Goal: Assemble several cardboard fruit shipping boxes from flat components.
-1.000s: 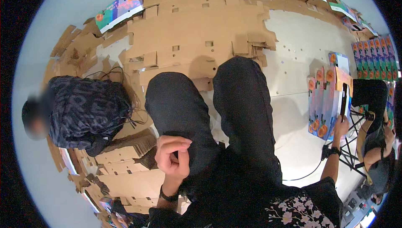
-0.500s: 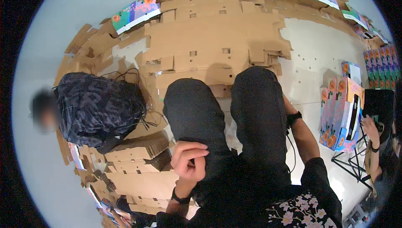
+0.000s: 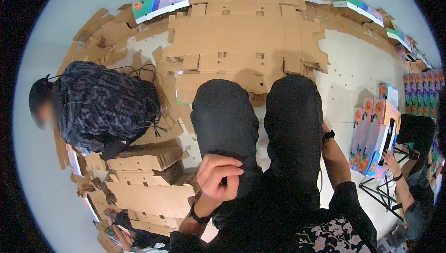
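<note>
Matt, slightly rough brown corrugated cardboard sheets [image 3: 241, 32] overlie a smooth pale floor [image 3: 355, 60] with a soft sheen; the stacked flat brown cardboard blanks [image 3: 160, 157] show coarse, ridged edges. Black cloth trousers [image 3: 223, 118] appear matt, as does the black patterned cloth garment [image 3: 109, 106], which is creased. Multicoloured printed cartons [image 3: 369, 132] have smooth, faintly glossy faces.

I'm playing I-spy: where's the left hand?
In the head view, the left hand is low, near centre, over the left thigh and right of the stacked cardboard.
</note>
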The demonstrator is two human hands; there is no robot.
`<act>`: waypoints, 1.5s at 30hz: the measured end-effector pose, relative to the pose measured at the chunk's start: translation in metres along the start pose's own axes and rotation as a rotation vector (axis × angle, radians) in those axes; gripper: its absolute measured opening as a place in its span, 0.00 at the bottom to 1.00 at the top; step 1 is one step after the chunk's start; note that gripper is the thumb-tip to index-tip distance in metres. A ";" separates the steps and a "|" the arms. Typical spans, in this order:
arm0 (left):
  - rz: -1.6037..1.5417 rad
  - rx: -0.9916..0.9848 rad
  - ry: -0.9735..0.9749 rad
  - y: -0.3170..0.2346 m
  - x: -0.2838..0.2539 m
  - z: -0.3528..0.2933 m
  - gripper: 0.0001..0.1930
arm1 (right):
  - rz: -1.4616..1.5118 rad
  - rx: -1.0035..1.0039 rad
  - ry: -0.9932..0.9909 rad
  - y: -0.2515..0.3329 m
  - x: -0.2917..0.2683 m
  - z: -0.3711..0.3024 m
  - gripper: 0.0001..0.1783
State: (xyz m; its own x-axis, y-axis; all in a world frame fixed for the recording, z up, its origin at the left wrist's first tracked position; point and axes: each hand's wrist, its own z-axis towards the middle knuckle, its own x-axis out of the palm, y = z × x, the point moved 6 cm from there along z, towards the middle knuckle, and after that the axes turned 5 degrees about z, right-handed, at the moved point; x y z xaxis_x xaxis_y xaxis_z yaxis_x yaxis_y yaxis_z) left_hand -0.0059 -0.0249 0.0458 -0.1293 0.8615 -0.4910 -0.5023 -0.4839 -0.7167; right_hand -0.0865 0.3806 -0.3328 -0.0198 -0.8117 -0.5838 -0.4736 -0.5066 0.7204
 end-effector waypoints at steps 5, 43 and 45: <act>-0.068 -0.022 0.027 0.001 0.005 0.001 0.09 | 0.254 0.095 0.029 0.035 -0.017 0.016 0.20; -0.226 0.185 0.033 -0.025 0.030 0.048 0.18 | 0.209 -0.769 0.335 0.297 -0.080 -0.306 0.16; -0.353 0.062 0.013 -0.016 0.017 0.025 0.16 | 0.306 -0.651 -0.075 0.252 -0.133 -0.295 0.18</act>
State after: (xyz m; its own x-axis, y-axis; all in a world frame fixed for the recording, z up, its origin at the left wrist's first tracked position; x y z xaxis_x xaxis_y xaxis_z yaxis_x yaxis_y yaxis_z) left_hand -0.0218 0.0012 0.0610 0.0722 0.9718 -0.2247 -0.5652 -0.1458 -0.8120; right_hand 0.0563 0.2750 0.0371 -0.1390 -0.9346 -0.3273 0.1826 -0.3491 0.9191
